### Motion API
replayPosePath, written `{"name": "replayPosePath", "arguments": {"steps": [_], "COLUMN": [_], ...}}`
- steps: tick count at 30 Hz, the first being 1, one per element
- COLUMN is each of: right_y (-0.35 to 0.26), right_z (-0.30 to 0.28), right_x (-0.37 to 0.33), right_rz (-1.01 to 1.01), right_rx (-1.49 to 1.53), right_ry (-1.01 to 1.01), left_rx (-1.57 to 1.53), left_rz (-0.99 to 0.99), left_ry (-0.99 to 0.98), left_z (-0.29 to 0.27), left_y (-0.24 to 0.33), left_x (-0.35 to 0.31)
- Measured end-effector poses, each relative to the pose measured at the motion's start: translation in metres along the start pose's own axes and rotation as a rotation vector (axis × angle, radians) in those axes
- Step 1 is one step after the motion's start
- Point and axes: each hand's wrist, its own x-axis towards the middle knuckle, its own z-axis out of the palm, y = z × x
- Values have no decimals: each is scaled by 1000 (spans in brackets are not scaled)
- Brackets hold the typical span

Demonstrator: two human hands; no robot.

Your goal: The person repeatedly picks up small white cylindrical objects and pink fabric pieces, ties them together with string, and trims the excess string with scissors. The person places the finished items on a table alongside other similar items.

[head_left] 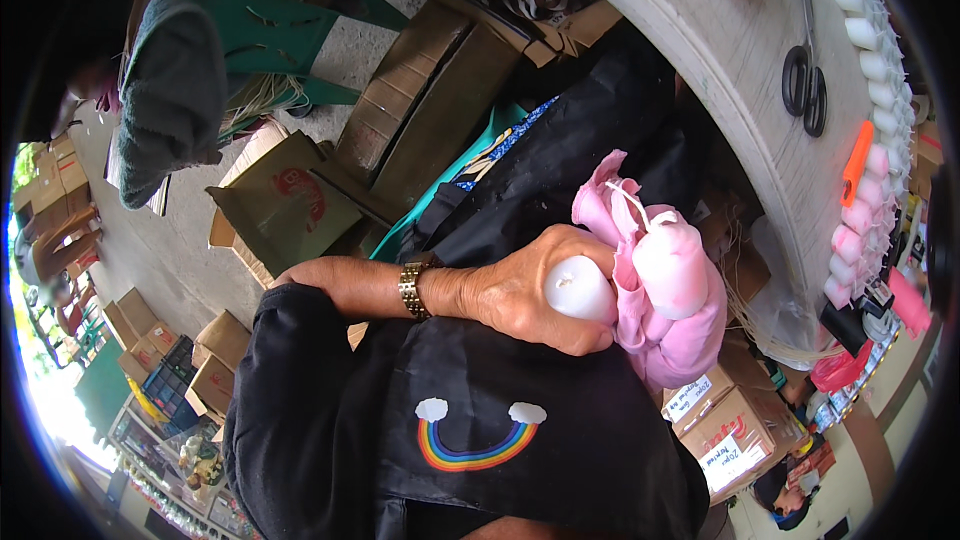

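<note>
Black cloth (470, 410) with a rainbow patch covers the lap, just under the left hand (530, 295). That hand grasps a white candle (578, 287), a gold watch (412, 288) on its wrist. Touching the fingers on the far side sits a pink bundle (665, 300) of wrapped candles. Beyond it, scissors (805, 80) lie on a pale table (730, 50). The right hand is out of sight.

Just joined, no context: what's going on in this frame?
The person's left hand grips a white candle, with a wristwatch on that wrist. Just right of it lies a bundle of pink cloth with a pink-tinted candle in it. The right hand is not in view. On the grey table lie black scissors, an orange cutter and a row of candles.
</note>
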Motion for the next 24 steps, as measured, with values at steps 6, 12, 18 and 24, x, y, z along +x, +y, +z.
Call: {"name": "replayPosePath", "arguments": {"steps": [6, 12, 18, 24], "right_y": [17, 39, 44, 37], "right_z": [1, 2, 1, -3], "right_x": [1, 7, 10, 17], "right_rz": [14, 37, 52, 54], "right_rx": [-41, -93, -140, -175], "right_ry": [17, 38, 41, 29], "left_rx": [-10, 3, -2, -21], "left_rz": [8, 64, 5, -38], "left_ry": [-65, -105, -125, -141], "left_z": [-1, -2, -3, -7], "left_y": [-7, -11, -9, -5], "left_x": [1, 3, 1, 4]}}
